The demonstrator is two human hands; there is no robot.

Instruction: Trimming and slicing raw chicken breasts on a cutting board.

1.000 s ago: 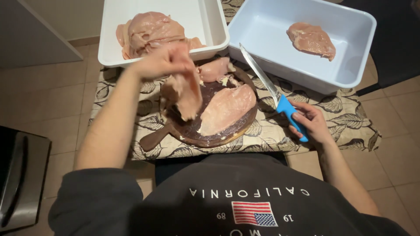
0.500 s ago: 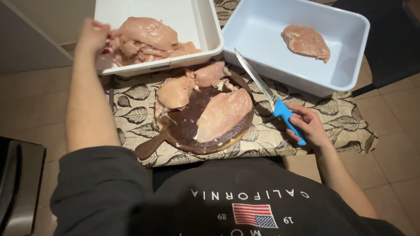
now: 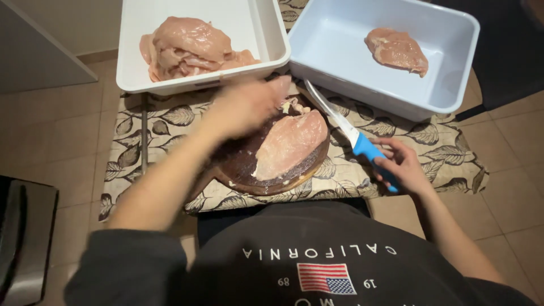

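Note:
A round dark wooden board point(image 3: 238, 164) lies on a leaf-patterned cloth point(image 3: 170, 122). One large raw chicken breast point(image 3: 292, 141) rests on its right half, with small scraps point(image 3: 292, 106) at the far edge. My left hand point(image 3: 249, 105), blurred by motion, hovers over the board's far left part; what lies under it is hidden. My right hand point(image 3: 403, 169) grips the blue handle of a long thin knife point(image 3: 362, 146), its blade pointing away past the board's right edge.
A white tray point(image 3: 198, 84) at the back left holds a pile of raw chicken point(image 3: 187, 45). A pale blue tray point(image 3: 362, 85) at the back right holds one piece point(image 3: 396, 50). Tiled floor surrounds the small table; a metal bin point(image 3: 17, 238) stands at the left.
My left hand carried a piece from the board to the white tray, then swung back over the board. The knife hand has stayed almost still.

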